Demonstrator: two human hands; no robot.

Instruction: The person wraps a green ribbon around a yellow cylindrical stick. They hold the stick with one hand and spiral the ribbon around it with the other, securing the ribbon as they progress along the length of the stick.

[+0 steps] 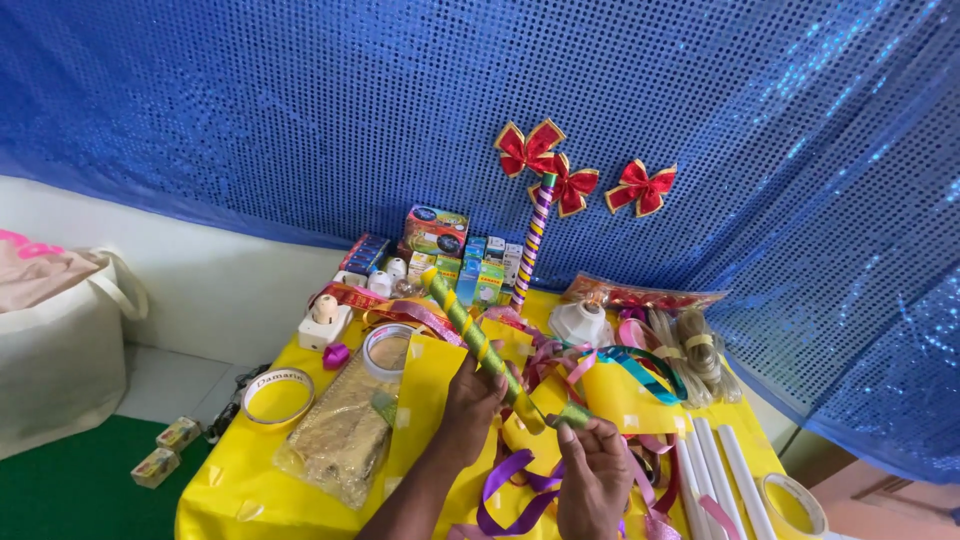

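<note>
A long green stick [470, 330] spiralled with yellow ribbon slants up and left over the yellow table [230, 500]. My left hand [468, 400] grips the stick around its middle. My right hand [592, 470] pinches the stick's lower end, where a loose loop of yellow ribbon [527, 412] curls off it. Purple ribbon [505, 490] lies under both hands.
Tape rolls [277, 395] [385, 347] and a gold glitter bag [345, 435] lie to the left. Small boxes [435, 232] and a striped stick [533, 235] stand at the back under red bows [640, 187] on the blue sequin backdrop. White tubes [720, 470] and tape [795, 503] sit on the right.
</note>
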